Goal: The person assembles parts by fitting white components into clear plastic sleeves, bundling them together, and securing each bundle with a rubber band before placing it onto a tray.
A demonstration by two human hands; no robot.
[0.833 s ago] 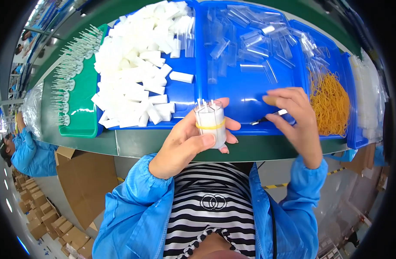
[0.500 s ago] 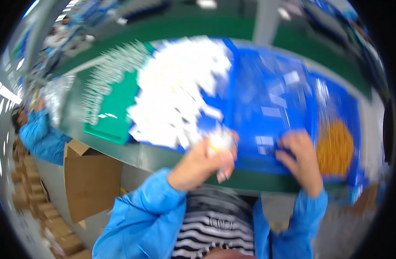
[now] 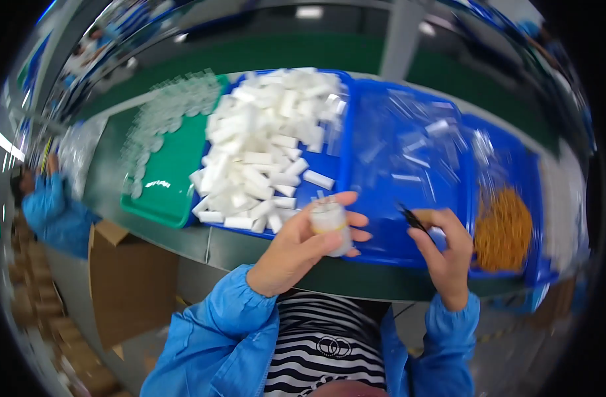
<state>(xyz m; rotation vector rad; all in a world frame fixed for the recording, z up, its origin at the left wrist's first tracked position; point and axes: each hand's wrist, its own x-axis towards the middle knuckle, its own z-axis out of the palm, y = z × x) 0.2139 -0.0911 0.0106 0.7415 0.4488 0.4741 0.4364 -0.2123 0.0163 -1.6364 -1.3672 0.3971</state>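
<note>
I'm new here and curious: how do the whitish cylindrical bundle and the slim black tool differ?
The whitish cylindrical bundle is pale, with a yellow band; the slim black tool is dark. The bundle is thick and stubby, the tool thin. The bundle stands roughly upright in the left hand; the tool slants in the right hand. Both are held in bare hands.

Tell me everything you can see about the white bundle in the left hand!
This white bundle is short, roundish and slightly tilted. A pale yellow band circles it, and thin, clear, plastic-looking bits poke up from its top. The left hand grips it, its thumb across the front. It is by a blue tray's near edge. It looks blurry, so I can't count its parts.
</note>
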